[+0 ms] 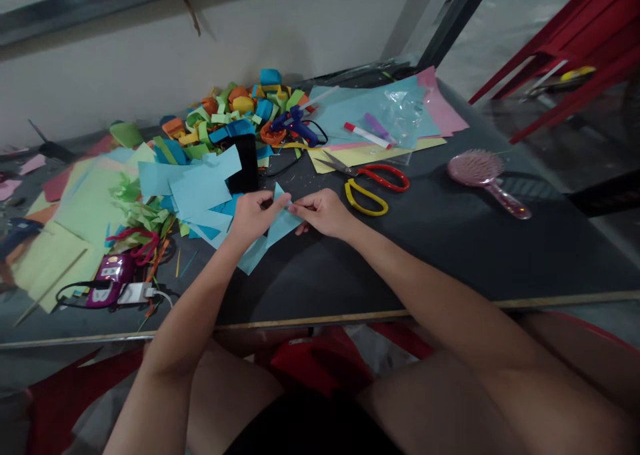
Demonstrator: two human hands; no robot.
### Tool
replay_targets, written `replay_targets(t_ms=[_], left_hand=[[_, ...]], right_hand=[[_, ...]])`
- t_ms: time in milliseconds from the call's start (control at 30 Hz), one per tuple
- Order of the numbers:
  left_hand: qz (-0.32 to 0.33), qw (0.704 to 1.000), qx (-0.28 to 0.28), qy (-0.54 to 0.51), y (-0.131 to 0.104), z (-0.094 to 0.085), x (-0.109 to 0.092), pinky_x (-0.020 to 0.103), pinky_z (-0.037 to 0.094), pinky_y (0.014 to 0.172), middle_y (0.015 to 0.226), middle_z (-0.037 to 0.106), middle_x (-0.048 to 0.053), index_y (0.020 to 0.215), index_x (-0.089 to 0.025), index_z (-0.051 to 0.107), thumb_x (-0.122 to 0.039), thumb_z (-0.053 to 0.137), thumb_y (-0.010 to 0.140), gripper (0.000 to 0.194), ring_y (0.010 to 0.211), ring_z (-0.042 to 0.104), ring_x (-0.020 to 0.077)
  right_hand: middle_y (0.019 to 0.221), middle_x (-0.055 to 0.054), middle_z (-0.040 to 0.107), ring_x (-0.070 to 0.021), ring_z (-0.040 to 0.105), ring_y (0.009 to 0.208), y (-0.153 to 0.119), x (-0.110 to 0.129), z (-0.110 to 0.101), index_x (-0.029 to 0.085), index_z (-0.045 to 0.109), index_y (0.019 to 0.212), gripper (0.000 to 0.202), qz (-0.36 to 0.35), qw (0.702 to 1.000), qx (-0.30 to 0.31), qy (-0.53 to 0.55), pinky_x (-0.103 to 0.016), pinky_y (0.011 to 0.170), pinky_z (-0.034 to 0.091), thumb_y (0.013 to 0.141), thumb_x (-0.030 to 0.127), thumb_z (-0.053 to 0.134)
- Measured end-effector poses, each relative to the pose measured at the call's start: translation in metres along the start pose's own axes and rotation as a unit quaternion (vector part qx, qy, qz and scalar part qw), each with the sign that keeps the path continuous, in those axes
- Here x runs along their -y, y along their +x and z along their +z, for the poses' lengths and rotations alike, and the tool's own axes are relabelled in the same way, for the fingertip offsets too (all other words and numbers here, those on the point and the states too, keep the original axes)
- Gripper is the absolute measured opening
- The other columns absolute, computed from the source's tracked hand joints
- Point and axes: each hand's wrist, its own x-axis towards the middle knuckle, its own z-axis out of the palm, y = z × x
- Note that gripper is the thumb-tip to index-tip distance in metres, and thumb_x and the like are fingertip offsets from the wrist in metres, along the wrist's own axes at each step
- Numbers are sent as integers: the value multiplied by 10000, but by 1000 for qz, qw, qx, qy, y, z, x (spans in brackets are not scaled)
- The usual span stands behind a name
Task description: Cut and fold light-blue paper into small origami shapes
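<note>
Pinched in both hands over a dark table (500, 255), near its front edge: a light-blue paper (284, 227), one corner pointing up. At its left side, the left hand (255, 214), thumb pressed on the paper, fingers mostly hidden; at its right, the right hand (327, 214), thumb and forefinger closed on the edge, other fingers bent below. Beneath, a lower blue piece (253, 256), whether joined or separate impossible to tell. Best handled, by the thin look of it, with a light, even grip: steady with one hand, work along the edge with the other, keep the edges flush, and press any crease flat against the table. Just left, loose blue sheets (200, 188), partly over a black object (245, 165). Beyond the right hand, scissors (354, 171) with red and yellow handles, wisely left clear of the wrist. Farther back, a blue glue gun (300, 127) beside heaped paper strips (245, 105); well to the right, a pink hairbrush (480, 172).
</note>
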Motion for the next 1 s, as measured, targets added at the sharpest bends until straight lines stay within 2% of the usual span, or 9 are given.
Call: replay_targets(t_ms=[167,267,400,500,567,700,800,867,1000], left_hand=[[-13,998,15,-62,3,3,9,236,176,449,488,280,-46,493,-179,380,-514,557,859,527,473,271,71],[-61,993,41,-88,5,3,16,223,191,416,418,287,-51,450,-182,379,-497,585,838,540,407,299,64],[-121,980,69,-141,4,4,21,211,258,383,394,406,-41,494,-178,522,-515,611,820,477,358,391,75],[-99,985,38,-136,2,4,17,203,256,377,409,427,-49,545,-177,564,-492,667,799,417,354,398,69],[-83,990,15,-114,1,4,12,205,263,378,399,413,-50,513,-181,520,-460,678,803,432,348,413,71],[-70,993,-5,-92,0,2,6,219,259,379,385,398,-45,477,-182,497,-460,644,834,476,346,408,76],[-82,988,-16,-127,1,2,10,224,270,383,431,495,-25,544,-172,604,-507,610,849,453,368,398,74],[-86,984,-31,-151,2,5,14,222,338,415,546,622,12,599,-168,659,-520,636,824,418,437,486,92],[-88,979,-60,-172,3,7,17,234,432,493,781,735,74,734,-168,734,-533,698,768,369,615,618,140]], right_hand=[[552,-33,674,-124,637,426,1,2,2,143,675,697,463,25,998,35,36,-192,407,458,735,602,721],[539,-21,663,-99,606,393,3,-2,4,149,652,693,452,37,998,48,27,-176,385,428,757,593,705],[525,-2,647,-84,581,369,5,-7,3,157,654,706,409,20,999,44,-14,-174,387,422,796,555,681],[552,3,657,-68,563,366,5,-7,0,158,664,728,372,13,999,27,-23,-173,397,418,820,518,662],[556,4,656,-68,560,370,5,-6,-2,158,662,721,362,19,999,24,-19,-176,398,419,819,507,662],[560,4,659,-80,577,398,6,-4,-3,158,676,752,352,25,999,44,11,-191,417,446,803,507,676],[616,-9,691,-85,626,476,6,-5,-2,160,669,741,292,26,996,78,38,-184,465,468,795,447,696],[639,-23,707,-94,658,530,6,-6,-1,160,659,722,246,38,994,91,44,-180,492,481,793,393,699],[635,-36,712,-98,640,483,6,-6,1,151,678,738,236,41,997,68,25,-186,456,461,782,382,702]])
